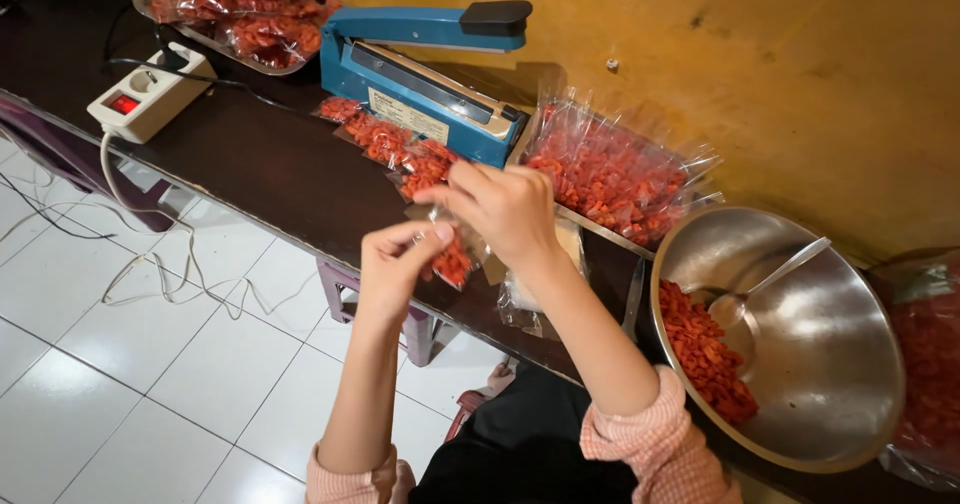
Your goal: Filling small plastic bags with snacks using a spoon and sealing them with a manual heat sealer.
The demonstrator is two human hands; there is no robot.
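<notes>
Both hands hold one small clear plastic pouch (455,261) filled with orange-red snack pieces, raised above the edge of the dark table (270,179). My left hand (395,264) pinches its left top corner. My right hand (505,207) grips the top from above, fingers closed over the plastic. Just beyond the hands lies a row of filled small pouches (385,142) in front of a blue heat sealer (425,69) whose arm is raised.
A steel bowl (830,384) with red snack pieces and a spoon (765,284) sits at right. A tray of open filled pouches (615,174) leans by the yellow wall. Sealed packs (245,9) and a white power strip (150,89) lie at far left. Empty clear bags (525,304) lie under my right wrist.
</notes>
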